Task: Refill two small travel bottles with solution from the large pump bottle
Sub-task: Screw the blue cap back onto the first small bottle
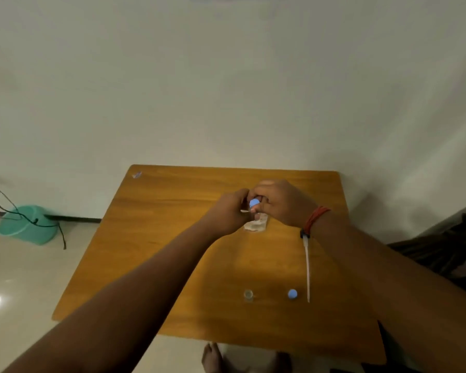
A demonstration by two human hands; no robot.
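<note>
Wooden table (pixel 159 238) against a plain pale wall carries everything, and both hands meet over its far middle. Left hand (pixel 228 211) and right hand (pixel 280 203) close together around one small travel bottle with a blue cap (pixel 254 203); the fingers cover most of it, so which hand grips the cap and which the body cannot be told. Just beneath the hands lies a clear large bottle (pixel 256 226), mostly hidden by them. A red thread band (pixel 314 219) wraps the right wrist.

Nearer the front edge stand two more small things, well apart from the hands: one open small bottle (pixel 248 294) without a cap, and one loose blue cap (pixel 292 294) to its right. That makes two blue caps and two small bottles seen. Just right of the loose cap lies one pump tube (pixel 307 265), long and white with a dark head, stretching from the right wrist toward the front edge.

One small clear scrap (pixel 137 174) sits at the far left corner. On the floor to the left, one green bucket (pixel 27 224) with a black cable (pixel 11 203) across it. Bare feet (pixel 211 358) show below the table edge
</note>
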